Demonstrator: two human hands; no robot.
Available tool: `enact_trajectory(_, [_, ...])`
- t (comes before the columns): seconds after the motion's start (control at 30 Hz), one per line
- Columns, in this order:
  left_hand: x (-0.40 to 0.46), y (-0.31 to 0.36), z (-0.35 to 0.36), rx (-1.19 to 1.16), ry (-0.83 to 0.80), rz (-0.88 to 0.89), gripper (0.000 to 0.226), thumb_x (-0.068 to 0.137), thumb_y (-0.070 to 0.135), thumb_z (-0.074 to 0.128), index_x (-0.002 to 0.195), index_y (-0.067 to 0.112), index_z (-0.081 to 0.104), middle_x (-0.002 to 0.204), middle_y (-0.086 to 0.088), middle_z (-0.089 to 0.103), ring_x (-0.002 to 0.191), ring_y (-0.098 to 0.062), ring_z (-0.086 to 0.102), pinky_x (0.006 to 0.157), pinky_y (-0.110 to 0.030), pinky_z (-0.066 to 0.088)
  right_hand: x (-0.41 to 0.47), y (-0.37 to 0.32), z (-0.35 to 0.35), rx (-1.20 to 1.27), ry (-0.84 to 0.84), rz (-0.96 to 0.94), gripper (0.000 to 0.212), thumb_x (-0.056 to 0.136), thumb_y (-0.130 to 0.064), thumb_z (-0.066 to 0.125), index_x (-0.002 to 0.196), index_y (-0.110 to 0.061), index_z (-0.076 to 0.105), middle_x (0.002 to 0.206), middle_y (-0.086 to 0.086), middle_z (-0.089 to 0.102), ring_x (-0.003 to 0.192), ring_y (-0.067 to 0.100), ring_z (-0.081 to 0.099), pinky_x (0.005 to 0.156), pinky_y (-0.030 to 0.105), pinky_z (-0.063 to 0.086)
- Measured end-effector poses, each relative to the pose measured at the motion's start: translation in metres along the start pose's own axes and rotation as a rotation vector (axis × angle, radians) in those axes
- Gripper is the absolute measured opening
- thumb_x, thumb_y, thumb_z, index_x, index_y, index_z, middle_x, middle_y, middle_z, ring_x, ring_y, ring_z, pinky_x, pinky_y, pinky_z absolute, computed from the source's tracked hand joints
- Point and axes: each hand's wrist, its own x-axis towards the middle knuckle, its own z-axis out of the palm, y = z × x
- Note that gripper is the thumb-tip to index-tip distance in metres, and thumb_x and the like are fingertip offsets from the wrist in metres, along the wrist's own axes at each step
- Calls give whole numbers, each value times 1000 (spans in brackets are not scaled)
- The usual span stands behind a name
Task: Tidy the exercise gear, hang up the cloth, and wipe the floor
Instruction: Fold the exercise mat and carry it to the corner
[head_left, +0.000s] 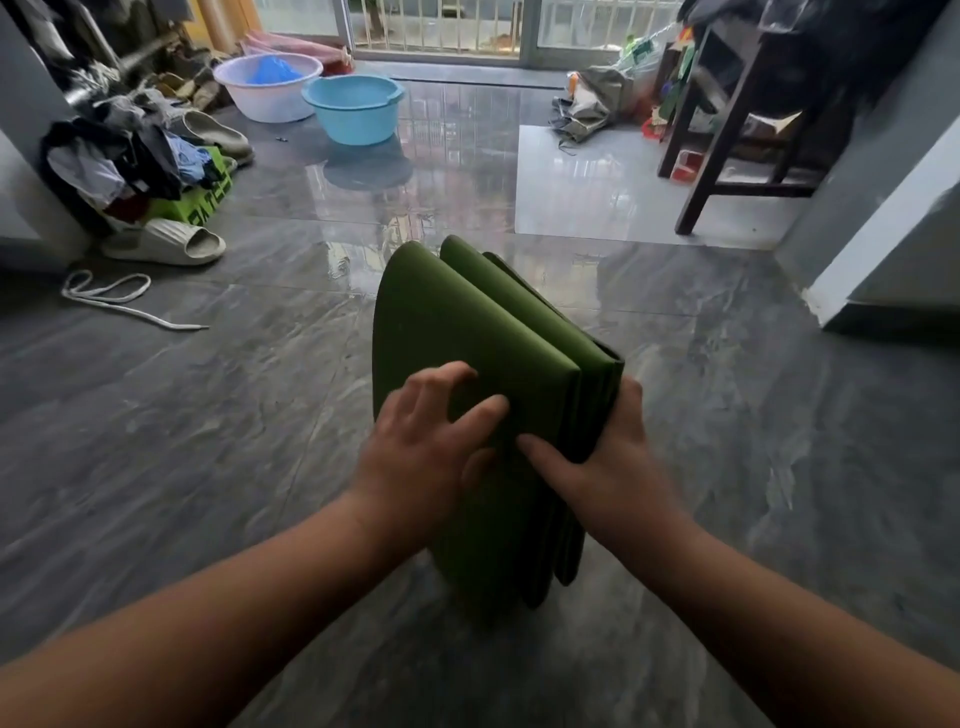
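Note:
A dark green exercise mat (467, 322), folded into several panels, stands on edge on the grey floor in the middle of the view. My left hand (426, 441) presses flat against its left face with the fingers spread. My right hand (608, 457) grips the folded panels at the near right end, thumb on the near side and fingers wrapped behind. Both forearms reach in from the bottom. A white cord (109, 299) lies looped on the floor at the left.
A blue basin (353, 106) and a white basin (267, 85) sit at the back. A clothes pile (119, 161) and a white slipper (166, 244) lie at the left. A dark wooden stand (727, 130) is at the right, beside a grey wall corner (857, 249).

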Motion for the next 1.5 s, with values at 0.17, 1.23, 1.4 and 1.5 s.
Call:
enact_trajectory(0.17, [46,-20,-58,47,-158,139,79,72,32,78,138,34,34,153,-6,22,148,-33,13,118,-57,19,-6,6,-8,-11,29,-99,62,79,-22,79,120,-41,36,103,-13,55,92,-5,58,66,10,48])
enact_trajectory(1.23, [38,-15,-60,303,-333,97,68,83,45,60,144,39,30,122,2,52,106,-22,49,83,-36,39,19,-94,-15,-1171,-352,-308,84,79,-50,65,150,-33,22,154,-1,36,141,23,35,119,49,21])
enact_trajectory(1.4, [40,-23,-51,391,-156,39,62,79,42,63,136,30,43,109,-9,56,93,-30,51,77,-42,40,26,-69,-3,-1121,-54,-481,54,79,-31,62,131,-21,54,123,3,65,108,30,60,95,45,43])
enact_trajectory(1.5, [25,-25,-31,353,-29,56,54,80,34,66,131,27,49,107,-13,57,91,-33,51,78,-43,38,23,-42,7,-1067,85,-589,46,81,-26,65,125,-17,58,119,6,65,106,32,59,91,46,41])
